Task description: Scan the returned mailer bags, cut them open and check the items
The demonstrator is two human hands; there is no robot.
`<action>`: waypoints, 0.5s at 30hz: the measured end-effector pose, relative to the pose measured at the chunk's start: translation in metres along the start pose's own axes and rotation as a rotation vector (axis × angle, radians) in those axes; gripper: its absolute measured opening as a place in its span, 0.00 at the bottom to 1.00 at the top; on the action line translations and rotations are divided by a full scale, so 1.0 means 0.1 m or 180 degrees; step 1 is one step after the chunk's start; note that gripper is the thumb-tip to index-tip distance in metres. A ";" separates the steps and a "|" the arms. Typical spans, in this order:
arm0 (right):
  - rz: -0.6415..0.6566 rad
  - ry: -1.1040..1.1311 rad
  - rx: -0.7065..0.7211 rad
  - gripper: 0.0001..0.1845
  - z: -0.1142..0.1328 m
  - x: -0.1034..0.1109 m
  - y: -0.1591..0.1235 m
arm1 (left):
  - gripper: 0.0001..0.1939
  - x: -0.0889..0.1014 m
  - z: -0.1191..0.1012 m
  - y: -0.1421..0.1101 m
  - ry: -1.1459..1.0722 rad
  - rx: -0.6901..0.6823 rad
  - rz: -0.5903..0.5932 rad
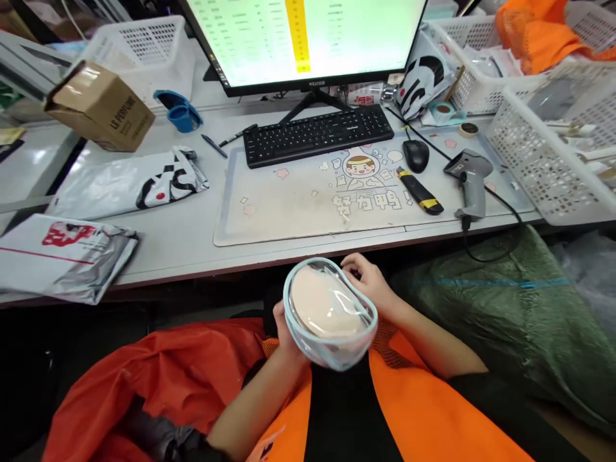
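Observation:
A clear plastic pouch [334, 354] with light-blue trim is held over my lap, in front of the desk edge. Inside it is a smooth, rounded beige pad [315, 301]; the transparent cover shines with reflections. My left hand [289, 333] grips the pouch's left side, with most of its fingers hidden behind it. At the upper right rim, my right hand [369, 285] has its fingers curled against the blue edge. The pouch partly covers those fingertips.
The desk holds a keyboard [320, 135], mouse [416, 155], utility knife [419, 191] and barcode scanner [471, 183] on a printed mat [289, 212]. Mailing bags [110, 183] and a cardboard box [103, 109] lie left. White baskets [553, 154] stand right, above a green sack [505, 321].

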State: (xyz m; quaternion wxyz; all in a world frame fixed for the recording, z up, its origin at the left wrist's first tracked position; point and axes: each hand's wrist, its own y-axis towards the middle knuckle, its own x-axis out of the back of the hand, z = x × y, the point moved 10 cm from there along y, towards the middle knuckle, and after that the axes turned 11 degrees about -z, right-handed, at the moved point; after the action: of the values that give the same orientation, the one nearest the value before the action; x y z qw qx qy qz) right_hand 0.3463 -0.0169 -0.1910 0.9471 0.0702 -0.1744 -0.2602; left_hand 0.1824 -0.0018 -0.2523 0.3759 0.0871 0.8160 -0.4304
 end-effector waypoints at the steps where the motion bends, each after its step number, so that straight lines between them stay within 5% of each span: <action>1: -0.0060 0.0076 0.0041 0.07 0.05 0.03 0.05 | 0.35 -0.06 -0.10 0.02 -0.0130 -0.0161 -0.0176; 5: -0.0047 0.0535 0.0615 0.10 0.49 0.20 0.08 | 0.32 -0.31 -0.54 -0.02 -0.0424 -0.0999 -0.0623; 11: 0.0747 0.0436 0.1138 0.21 1.15 0.26 0.08 | 0.42 -0.77 -0.87 -0.28 0.0121 -0.2073 0.0166; 15: 0.0749 0.0262 0.1040 0.33 1.28 0.19 0.42 | 0.46 -1.08 -1.07 -0.36 0.0300 -0.2554 0.0562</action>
State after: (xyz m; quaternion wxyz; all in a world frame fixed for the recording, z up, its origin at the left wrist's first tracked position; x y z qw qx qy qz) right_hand 0.3343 0.0036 -0.0573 0.9533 0.2126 -0.1825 -0.1129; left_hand 0.1838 0.0783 -0.1179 0.3777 0.0230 0.9248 -0.0398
